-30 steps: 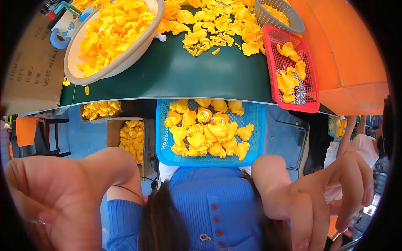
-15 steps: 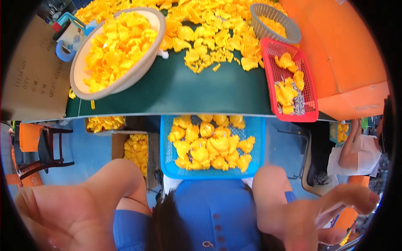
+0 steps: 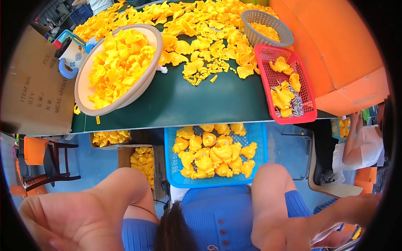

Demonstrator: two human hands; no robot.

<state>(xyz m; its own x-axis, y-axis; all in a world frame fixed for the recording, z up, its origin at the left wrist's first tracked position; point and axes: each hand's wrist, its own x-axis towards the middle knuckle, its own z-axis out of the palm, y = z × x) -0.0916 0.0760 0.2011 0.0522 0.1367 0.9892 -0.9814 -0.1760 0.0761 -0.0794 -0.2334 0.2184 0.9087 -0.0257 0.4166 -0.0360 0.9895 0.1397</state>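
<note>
My left hand (image 3: pixel 69 217) is raised close to the camera at the lower left, its bare palm spread flat and nothing on it; most of its fingers run past the dark rim. At the lower right, my right hand (image 3: pixel 307 228) is also near the camera, fingers stretched apart and partly blurred, with no object visible in them. Neither touches the yellow parts. Between my forearms, a blue basket (image 3: pixel 173 180) sits at my lap under the table edge, holding several yellow flower-shaped plastic pieces (image 3: pixel 222 154).
On the green table (image 3: pixel 201 104) stand a beige bowl (image 3: pixel 144 93) of yellow petals, a red basket (image 3: pixel 310 104) with petals and small metal parts, and a grey basket (image 3: pixel 251 35). Loose yellow petals (image 3: pixel 201 25) lie behind. Cartons (image 3: pixel 37 83) flank the left; a person (image 3: pixel 362 146) sits right.
The view has tilted, so the table and baskets sit lower in it. My right hand's fingers have shifted toward the right rim; my left hand has barely moved.
</note>
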